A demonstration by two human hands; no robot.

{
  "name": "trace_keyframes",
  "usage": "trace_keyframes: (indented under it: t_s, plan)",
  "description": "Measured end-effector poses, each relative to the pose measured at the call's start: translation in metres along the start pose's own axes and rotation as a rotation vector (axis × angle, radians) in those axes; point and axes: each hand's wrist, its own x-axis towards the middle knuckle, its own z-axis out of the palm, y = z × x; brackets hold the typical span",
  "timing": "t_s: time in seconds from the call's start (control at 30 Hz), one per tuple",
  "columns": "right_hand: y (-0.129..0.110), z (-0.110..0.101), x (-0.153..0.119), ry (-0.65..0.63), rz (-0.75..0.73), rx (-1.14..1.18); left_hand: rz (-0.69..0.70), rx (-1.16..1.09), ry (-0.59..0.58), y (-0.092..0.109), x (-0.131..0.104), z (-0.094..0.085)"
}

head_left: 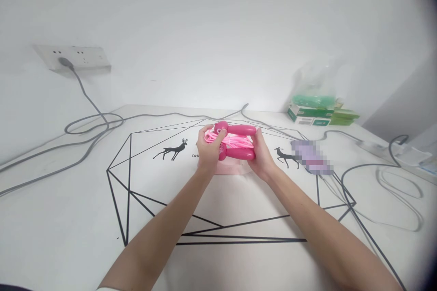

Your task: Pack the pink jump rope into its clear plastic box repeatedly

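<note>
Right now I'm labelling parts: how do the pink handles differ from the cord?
The handles are deep pink; the cord is paler. The handles are thick; the cord is thin and bundled between them. Both are pink, held between left hand and right hand.

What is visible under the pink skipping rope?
A pale pink object shows partly; what the pink skipping rope, left hand and right hand cover cannot be seen. I cannot identify it.

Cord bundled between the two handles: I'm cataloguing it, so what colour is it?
Bright pink; the cord shows best in the head view.
</note>
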Motion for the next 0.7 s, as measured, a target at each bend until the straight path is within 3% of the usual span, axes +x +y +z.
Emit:
trace_keyframes:
  t_s: [0.13, 0.7]
  plan:
    - [0.003, -0.005, 0.004, 0.113, 0.013, 0.091, 0.007, 0.015, 0.02, -0.004, -0.004, 0.004]
    - [0.008, -0.006, 0.004, 0.198, -0.076, 0.137, 0.0, -0.043, 0.022, -0.005, -0.01, 0.008]
